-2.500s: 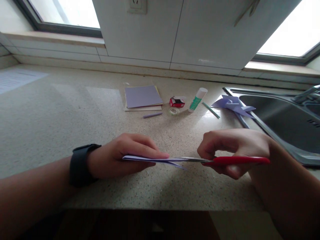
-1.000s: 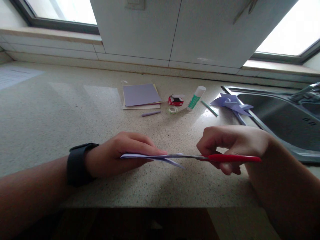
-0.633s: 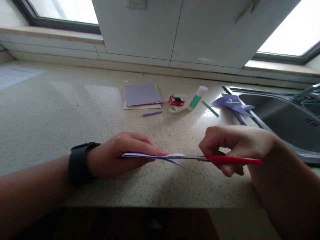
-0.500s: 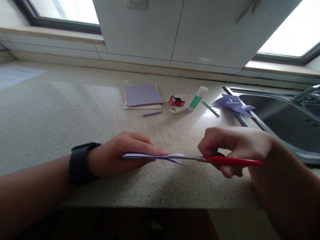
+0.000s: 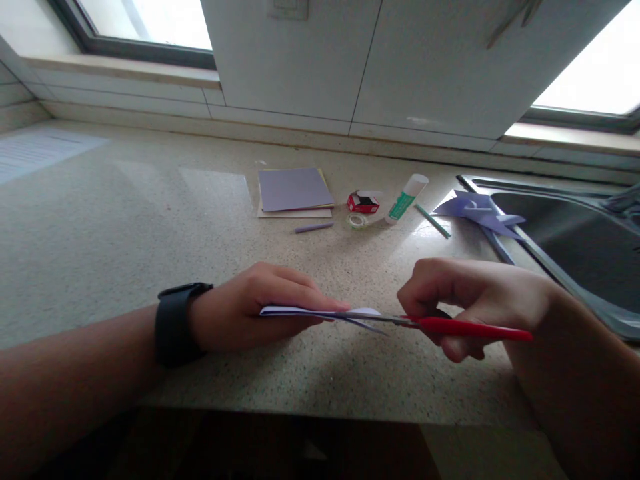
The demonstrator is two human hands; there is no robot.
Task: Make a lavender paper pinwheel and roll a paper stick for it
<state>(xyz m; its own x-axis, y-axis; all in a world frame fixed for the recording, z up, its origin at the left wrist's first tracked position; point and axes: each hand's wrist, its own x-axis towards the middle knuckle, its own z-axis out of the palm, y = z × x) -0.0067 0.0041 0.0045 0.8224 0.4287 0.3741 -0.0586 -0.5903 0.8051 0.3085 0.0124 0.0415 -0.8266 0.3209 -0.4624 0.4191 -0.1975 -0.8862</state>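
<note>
My left hand (image 5: 267,303), with a dark watch (image 5: 181,323) on its wrist, pinches a folded sheet of purple paper (image 5: 293,312) held edge-on above the counter. Fingers of my right hand (image 5: 465,300) are curled through the handles of red-handled scissors (image 5: 475,328). The blades point left and lie between the paper's layers, which part at the right end. The blade tips reach close to my left fingertips. Part of the paper is hidden by my left hand.
Along the back of the speckled counter (image 5: 150,233) lie stacked paper squares (image 5: 295,189), a purple paper roll (image 5: 314,228), a red box (image 5: 363,202), a tape roll (image 5: 357,221), a glue stick (image 5: 407,199) and a green stick (image 5: 433,221). A purple paper pinwheel (image 5: 475,210) rests by the sink (image 5: 565,247).
The view has shifted slightly, so most things sit a little further right. The scissors have moved a little left relative to the paper, their blades deeper between its layers.
</note>
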